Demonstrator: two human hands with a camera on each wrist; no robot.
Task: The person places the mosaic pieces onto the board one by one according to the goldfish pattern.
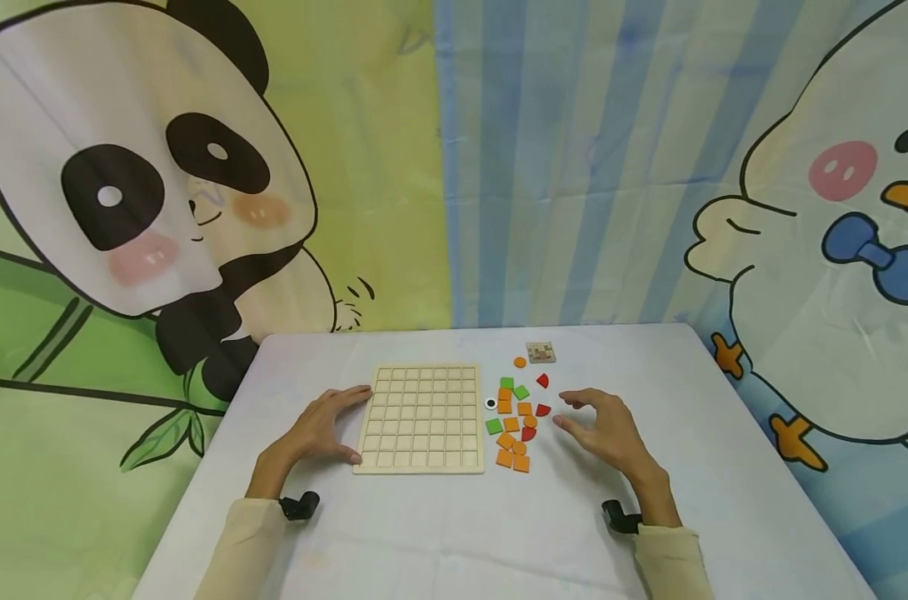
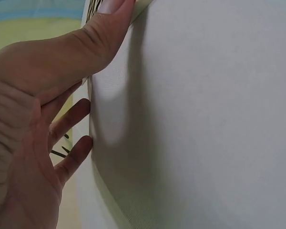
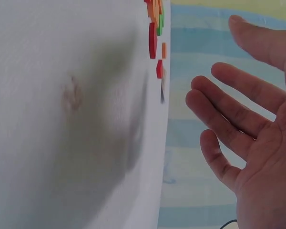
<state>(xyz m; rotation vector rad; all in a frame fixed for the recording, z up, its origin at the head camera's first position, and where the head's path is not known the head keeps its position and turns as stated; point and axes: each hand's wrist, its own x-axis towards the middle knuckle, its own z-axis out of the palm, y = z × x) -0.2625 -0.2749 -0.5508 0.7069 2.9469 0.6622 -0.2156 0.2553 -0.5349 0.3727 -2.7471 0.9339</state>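
A pale wooden grid board [image 1: 424, 419] lies flat on the table in the head view. My left hand [image 1: 322, 427] rests at its left side, thumb by the near corner and fingertips by the edge farther up. In the left wrist view the thumb [image 2: 97, 40] touches the board's edge. To the board's right lie several small pieces: orange squares [image 1: 505, 458], orange circles [image 1: 520, 448], green squares [image 1: 494, 427] and red quarter-circles [image 1: 543, 410]. Just right of these pieces my right hand [image 1: 604, 427] hovers above the table, thumb and fingers apart, holding nothing.
At the far side lies a small patterned card or tile [image 1: 541, 352], with an orange disc [image 1: 520, 362] beside it. A white disc with a black centre [image 1: 491, 403] sits close to the board's right edge. Behind the white table [image 1: 439, 533] hangs a cartoon-printed cloth [image 1: 559, 167].
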